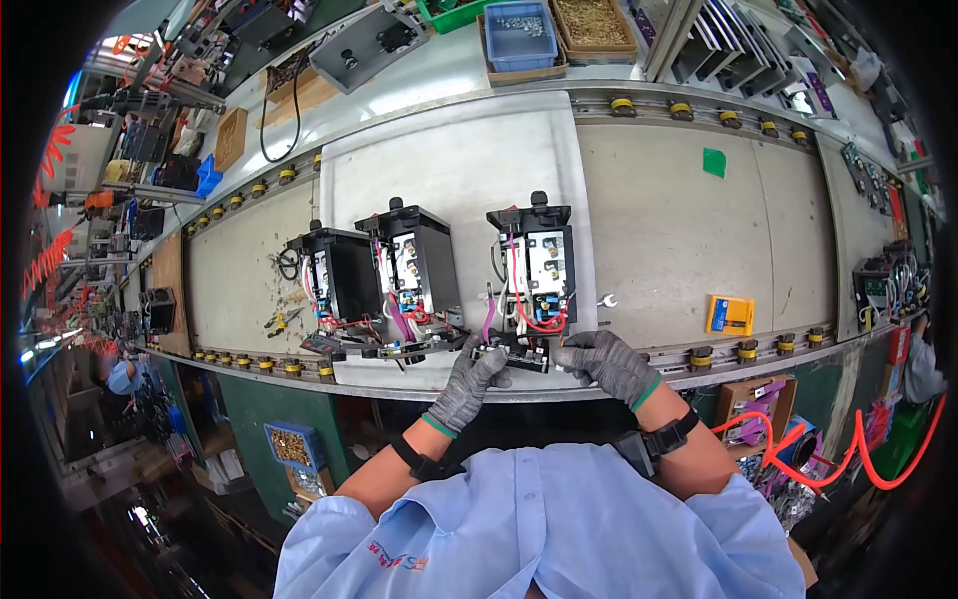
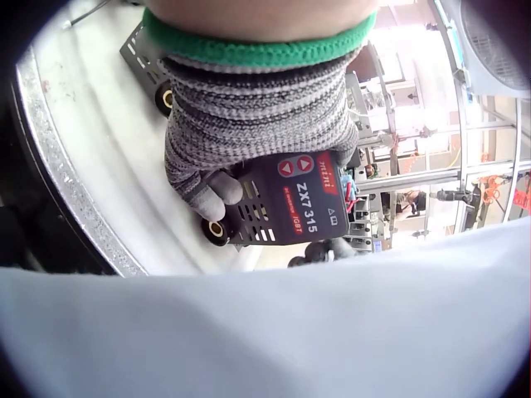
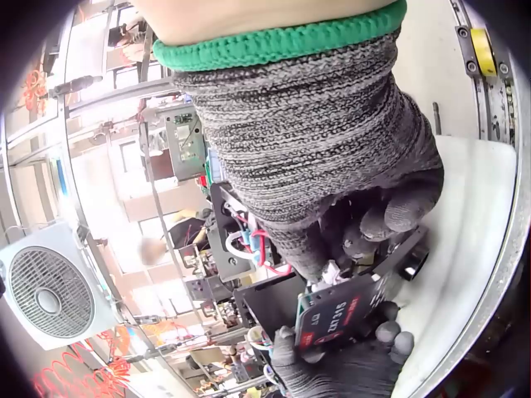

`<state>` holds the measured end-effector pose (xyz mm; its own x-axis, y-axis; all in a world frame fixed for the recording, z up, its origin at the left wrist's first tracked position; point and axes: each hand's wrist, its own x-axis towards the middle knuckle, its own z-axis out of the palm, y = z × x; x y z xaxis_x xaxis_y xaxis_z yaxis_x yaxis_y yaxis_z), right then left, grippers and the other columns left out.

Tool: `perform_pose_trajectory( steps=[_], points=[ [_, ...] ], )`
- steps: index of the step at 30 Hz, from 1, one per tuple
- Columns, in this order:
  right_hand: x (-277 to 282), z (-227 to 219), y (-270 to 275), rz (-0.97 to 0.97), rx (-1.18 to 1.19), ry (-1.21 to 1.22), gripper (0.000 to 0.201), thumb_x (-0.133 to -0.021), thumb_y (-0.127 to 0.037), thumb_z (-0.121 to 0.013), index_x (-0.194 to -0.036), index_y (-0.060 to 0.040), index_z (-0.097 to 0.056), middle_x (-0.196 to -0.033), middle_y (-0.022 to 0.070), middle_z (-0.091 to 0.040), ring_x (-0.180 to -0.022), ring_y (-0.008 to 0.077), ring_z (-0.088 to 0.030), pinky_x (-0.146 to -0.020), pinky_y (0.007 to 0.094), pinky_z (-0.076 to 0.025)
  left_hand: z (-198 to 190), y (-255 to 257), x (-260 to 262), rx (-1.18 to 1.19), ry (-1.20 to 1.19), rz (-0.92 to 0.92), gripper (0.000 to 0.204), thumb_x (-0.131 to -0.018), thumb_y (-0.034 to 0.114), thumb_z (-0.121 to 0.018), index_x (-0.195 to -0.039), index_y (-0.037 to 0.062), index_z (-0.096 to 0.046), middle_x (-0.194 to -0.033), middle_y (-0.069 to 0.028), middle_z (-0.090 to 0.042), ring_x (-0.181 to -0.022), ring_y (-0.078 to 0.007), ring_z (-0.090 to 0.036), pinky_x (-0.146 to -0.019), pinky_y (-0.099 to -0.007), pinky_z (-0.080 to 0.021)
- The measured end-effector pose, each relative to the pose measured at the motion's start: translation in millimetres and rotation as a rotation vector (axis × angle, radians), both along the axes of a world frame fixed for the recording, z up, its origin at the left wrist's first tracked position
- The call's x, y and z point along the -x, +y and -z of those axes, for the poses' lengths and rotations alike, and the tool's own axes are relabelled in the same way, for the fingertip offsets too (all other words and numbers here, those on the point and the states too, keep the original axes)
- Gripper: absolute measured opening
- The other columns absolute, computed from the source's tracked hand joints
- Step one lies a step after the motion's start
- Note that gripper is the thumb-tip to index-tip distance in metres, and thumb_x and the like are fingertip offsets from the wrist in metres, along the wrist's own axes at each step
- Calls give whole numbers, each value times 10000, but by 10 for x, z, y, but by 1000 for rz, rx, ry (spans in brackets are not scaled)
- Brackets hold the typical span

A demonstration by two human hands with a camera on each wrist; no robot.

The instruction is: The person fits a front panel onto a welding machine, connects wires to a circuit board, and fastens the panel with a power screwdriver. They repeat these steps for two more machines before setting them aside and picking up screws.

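The black front panel (image 1: 527,351) of the rightmost open device (image 1: 547,262) lies tilted out at the table's front edge, wires running between the two. My gloved left hand (image 1: 461,387) grips its left end; the left wrist view shows fingers curled round the printed panel (image 2: 311,199) below the left hand (image 2: 257,116). At the panel's other end is my right hand (image 1: 611,365). In the right wrist view, the right hand (image 3: 323,149) pinches a small white connector (image 3: 331,273) beside the panel's board, with the left hand (image 3: 344,371) holding the panel (image 3: 338,322) beneath.
Two similar devices (image 1: 423,262) (image 1: 347,272) stand to the left on the white sheet (image 1: 449,150). A wrench (image 1: 608,300) and a yellow box (image 1: 730,315) lie to the right. Roller rails (image 1: 747,350) run along the table edges; parts bins (image 1: 521,38) stand behind.
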<state>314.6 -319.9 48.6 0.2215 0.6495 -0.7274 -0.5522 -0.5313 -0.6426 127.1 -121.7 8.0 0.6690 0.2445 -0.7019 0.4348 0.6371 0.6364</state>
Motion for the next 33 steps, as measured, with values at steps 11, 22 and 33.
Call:
perform_pose_trajectory(
  steps=[11,22,33],
  points=[
    [127,572,-343,-216,191,-130,441,-852,-397,-748,-991,18,-693,-710,30,-617,-610,116,-542,-577,298,-476,32,12,6,-9,-16,26,786,-851,415,-790,-1375,41,-340,-1097,-84,-634,-812,-152,-666,-720,-335,-609],
    [253,81,0,304,-22,95,349,-862,-390,-780,-834,-75,-632,-654,-11,-560,-503,72,-476,-450,240,-363,-58,-11,-53,-1,-11,-6,753,-859,348,-794,-1373,32,-344,-1008,-59,-628,-792,-129,-655,-691,-287,-599],
    [495,90,224,520,-60,-224,396,-856,-406,-794,-767,-57,-630,-645,11,-596,-594,76,-512,-557,255,-434,-19,-52,-18,-32,-14,-25,956,-820,428,-811,-1439,-10,-229,-1103,-121,-645,-826,-191,-692,-730,-341,-619]
  ],
)
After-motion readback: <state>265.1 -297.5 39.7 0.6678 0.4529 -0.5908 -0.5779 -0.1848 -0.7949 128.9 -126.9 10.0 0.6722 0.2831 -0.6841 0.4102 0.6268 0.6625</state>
